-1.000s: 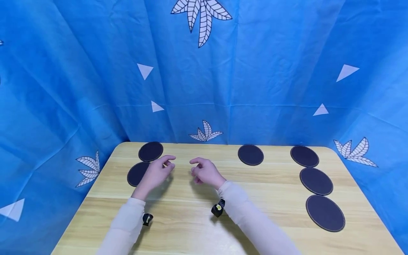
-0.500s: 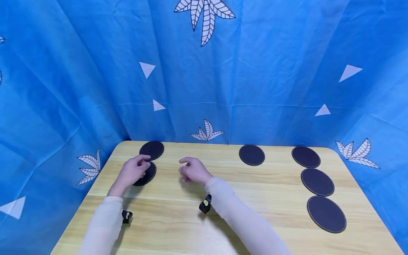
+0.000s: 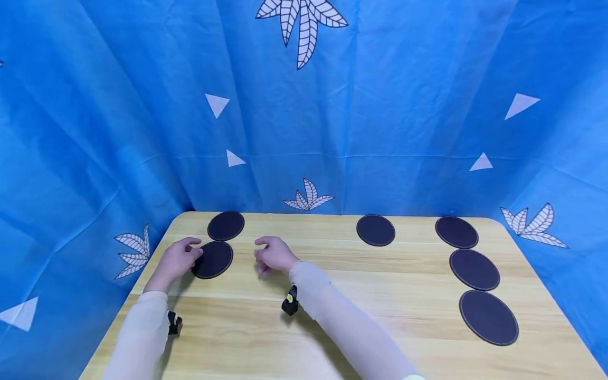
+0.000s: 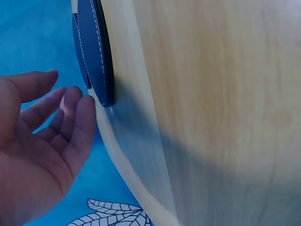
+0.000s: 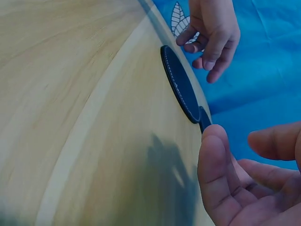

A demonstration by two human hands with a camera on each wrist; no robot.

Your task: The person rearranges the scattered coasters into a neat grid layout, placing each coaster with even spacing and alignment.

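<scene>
A round dark coaster (image 3: 216, 259) with a stitched rim lies flat near the table's left side; a second coaster (image 3: 226, 226) lies just behind it. My left hand (image 3: 174, 259) is at the nearer coaster's left edge, fingers loosely bent and holding nothing. In the left wrist view a gap shows between its fingertips and that coaster (image 4: 96, 56). To the right of the pair, my right hand (image 3: 277, 256) hovers over the bare wood with relaxed, bent fingers and nothing in them. Its shadow falls on the tabletop in the right wrist view.
Another coaster (image 3: 376, 230) lies at the back, right of centre. Down the right side runs a column of three more, with the nearest coaster (image 3: 488, 317) towards the front. A blue curtain (image 3: 404, 116) with white leaf prints surrounds the wooden table (image 3: 380, 311).
My left hand has moved left, across the nearer left coaster to its outer edge. My right hand has shifted left as well. The coasters stay where they were.
</scene>
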